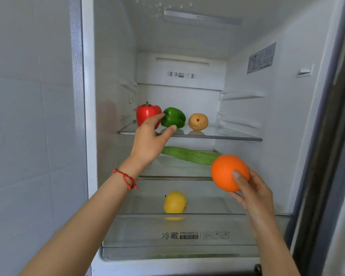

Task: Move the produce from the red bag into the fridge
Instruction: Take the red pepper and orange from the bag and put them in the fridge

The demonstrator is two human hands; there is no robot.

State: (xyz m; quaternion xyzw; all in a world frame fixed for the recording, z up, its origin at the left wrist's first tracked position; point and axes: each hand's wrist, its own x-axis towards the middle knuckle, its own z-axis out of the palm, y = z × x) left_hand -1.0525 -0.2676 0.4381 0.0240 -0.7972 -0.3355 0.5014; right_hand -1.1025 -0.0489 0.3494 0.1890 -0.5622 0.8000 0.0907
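Note:
The fridge stands open in front of me. On its upper glass shelf [237, 136] sit a red bell pepper [145, 114], a green bell pepper [175, 117] and a tan pear-like fruit [198, 121]. My left hand [150, 139] reaches to that shelf with fingers spread, its fingertips touching the green pepper without closing on it. My right hand [251, 191] holds an orange [226, 172] in front of the middle shelf. A long green gourd [189, 155] lies on the middle shelf. A yellow pepper [175, 202] rests on the lowest shelf. The red bag is out of view.
A clear crisper drawer [179, 236] with printed labels closes off the fridge bottom. The dark door edge [331, 136] runs down the right side. A white tiled wall [28, 126] fills the left. Shelf rails [241, 95] line the right inner wall.

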